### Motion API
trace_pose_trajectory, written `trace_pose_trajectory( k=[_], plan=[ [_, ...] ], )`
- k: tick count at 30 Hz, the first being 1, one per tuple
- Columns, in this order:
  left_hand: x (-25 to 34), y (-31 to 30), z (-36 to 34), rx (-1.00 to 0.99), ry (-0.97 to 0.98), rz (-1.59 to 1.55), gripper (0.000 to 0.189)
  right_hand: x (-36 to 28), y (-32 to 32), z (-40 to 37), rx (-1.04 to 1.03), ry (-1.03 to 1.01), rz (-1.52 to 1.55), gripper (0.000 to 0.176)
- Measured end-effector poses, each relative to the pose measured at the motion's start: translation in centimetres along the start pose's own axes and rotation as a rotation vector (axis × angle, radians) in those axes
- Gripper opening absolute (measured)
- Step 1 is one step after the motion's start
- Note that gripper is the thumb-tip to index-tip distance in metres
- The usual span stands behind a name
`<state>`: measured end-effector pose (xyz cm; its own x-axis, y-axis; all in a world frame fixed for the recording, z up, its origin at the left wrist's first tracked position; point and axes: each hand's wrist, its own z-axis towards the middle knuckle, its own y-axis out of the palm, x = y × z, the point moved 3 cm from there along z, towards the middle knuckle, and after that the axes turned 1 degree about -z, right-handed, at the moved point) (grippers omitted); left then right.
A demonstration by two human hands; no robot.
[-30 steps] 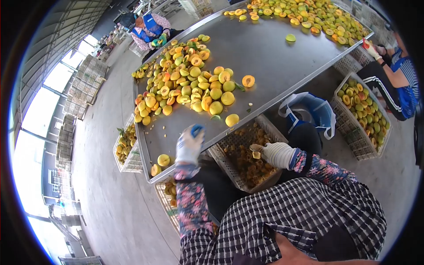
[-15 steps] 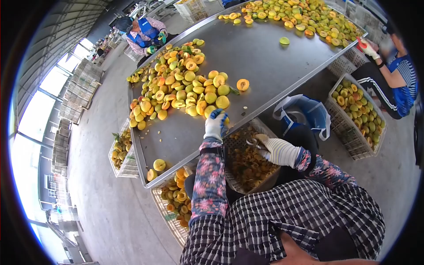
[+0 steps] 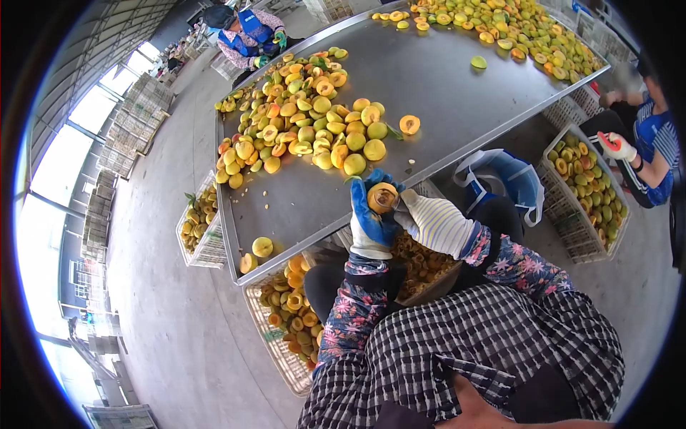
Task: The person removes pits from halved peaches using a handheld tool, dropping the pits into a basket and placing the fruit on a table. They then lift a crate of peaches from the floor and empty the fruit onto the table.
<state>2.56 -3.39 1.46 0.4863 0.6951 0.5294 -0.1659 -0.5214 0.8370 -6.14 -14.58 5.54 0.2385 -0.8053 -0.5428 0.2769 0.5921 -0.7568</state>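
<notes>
My left hand (image 3: 372,230), in a white glove with a blue coated palm, cups a yellow peach half (image 3: 383,198) with its cut face up. My right hand (image 3: 440,226), in a striped knit glove, is closed beside it. A small, thin metal tool (image 3: 398,206) reaches from its fingers to the fruit; its exact shape is hard to make out. Both hands are at the near edge of the metal table (image 3: 293,211). Below them sits a crate with fruit scraps (image 3: 421,268), partly covered by my arms. A heap of halved peaches (image 3: 314,118) lies just beyond.
Crates of peach halves stand at lower left (image 3: 289,314), farther left (image 3: 200,222) and right (image 3: 582,179). A blue-white bag (image 3: 504,182) hangs near my right arm. One co-worker (image 3: 250,39) sits across the table, another (image 3: 654,136) at right. More peaches (image 3: 514,32) cover the far end.
My left hand has drawn back from the heap with a peach half and turned palm up. My right hand has risen from over the crate to meet it. The right co-worker's hand has left the table.
</notes>
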Motion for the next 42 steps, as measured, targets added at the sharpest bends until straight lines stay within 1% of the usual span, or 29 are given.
trace_pose_trajectory(
  k=[1,4,7,9,10,13,16,19,22,23,25,27,28,29,31,32,33,34,35,36,37,38,40,41,42],
  plan=[
    [0.1,0.4,-0.4,0.025,-0.003,0.07,0.044,-0.3,-0.1,0.0,0.006,-0.009,-0.034,0.031],
    [0.1,0.2,-0.3,0.059,-0.008,0.016,0.045,0.6,0.8,0.0,-0.043,-0.078,-0.108,0.032],
    [0.5,-0.5,-0.4,0.146,0.014,0.135,0.045,1.0,0.9,-0.3,-0.169,-0.068,-0.216,0.033],
    [0.4,-1.1,-0.3,0.153,0.007,0.175,0.046,0.9,0.7,-0.1,-0.222,-0.061,-0.251,0.033],
    [0.4,-1.3,-0.3,0.155,0.003,0.198,0.046,1.0,0.7,0.0,-0.245,-0.056,-0.267,0.033],
    [0.4,-1.1,-0.7,0.201,0.079,0.377,0.054,1.7,1.4,-0.1,-0.347,0.05,-0.233,0.027],
    [0.4,-1.9,-0.5,0.165,0.04,0.422,0.055,1.2,0.8,-0.3,-0.392,-0.006,-0.144,0.032],
    [0.5,-2.3,-0.5,0.081,0.041,0.694,0.057,2.2,1.9,-0.7,-0.434,0.034,-0.17,0.033],
    [0.4,-3.0,-0.4,-0.032,0.004,0.828,0.058,2.4,1.6,-0.9,-0.564,0.114,-0.142,0.036],
    [0.4,-3.1,-0.5,-0.046,0.003,0.79,0.057,3.0,2.2,-1.2,-0.545,0.163,-0.017,0.037],
    [1.0,-1.1,-1.0,-0.077,0.007,0.712,0.057,4.0,3.4,-1.3,-0.499,0.254,0.228,0.038],
    [0.7,-0.4,-1.2,-0.134,0.288,0.728,0.046,4.0,3.8,-1.4,-0.588,0.197,0.335,0.028],
    [0.3,0.1,-1.4,-0.161,0.43,0.735,0.042,3.8,4.0,-1.3,-0.547,0.167,0.355,0.028],
    [-0.4,0.2,-1.0,-0.047,0.432,0.562,0.044,3.7,4.1,-1.2,-0.506,0.137,0.373,0.028],
    [-0.9,-1.4,-0.3,0.041,0.407,0.451,0.047,3.3,4.9,-1.3,-0.255,0.083,0.337,0.027],
    [-1.2,-2.5,0.0,0.083,0.389,0.397,0.049,3.5,5.2,-1.5,-0.343,0.14,0.356,0.028],
    [-1.0,-2.4,0.0,0.161,0.334,0.442,0.055,3.0,4.4,-1.6,-0.432,0.2,0.377,0.028],
    [-1.0,-2.4,-0.2,0.163,0.265,0.424,0.056,2.4,3.4,-1.6,-0.527,0.259,0.395,0.029],
    [-0.9,-2.4,-0.3,0.164,0.199,0.404,0.057,1.6,2.1,-1.1,-0.592,0.178,0.093,0.031],
    [-0.9,-2.5,-0.1,0.161,0.137,0.384,0.058,2.2,2.6,-1.2,-0.57,0.206,0.17,0.031],
    [-0.6,-2.0,-0.2,0.205,0.103,0.47,0.063,2.9,3.4,-1.6,-0.549,0.236,0.249,0.03],
    [-0.4,-2.1,-0.1,0.179,0.059,0.473,0.064,3.5,4.0,-1.9,-0.529,0.262,0.328,0.03],
    [-0.2,-3.0,0.2,0.128,-0.024,0.479,0.067,3.9,4.2,-2.1,-0.46,0.202,0.443,0.025],
    [-0.2,-3.4,0.2,0.009,0.038,0.516,0.062,4.0,4.3,-2.2,-0.425,0.171,0.501,0.023],
    [-0.1,-2.8,-0.3,0.038,0.116,0.44,0.062,3.8,4.2,-1.9,-0.444,0.224,0.55,0.022]
  ],
)
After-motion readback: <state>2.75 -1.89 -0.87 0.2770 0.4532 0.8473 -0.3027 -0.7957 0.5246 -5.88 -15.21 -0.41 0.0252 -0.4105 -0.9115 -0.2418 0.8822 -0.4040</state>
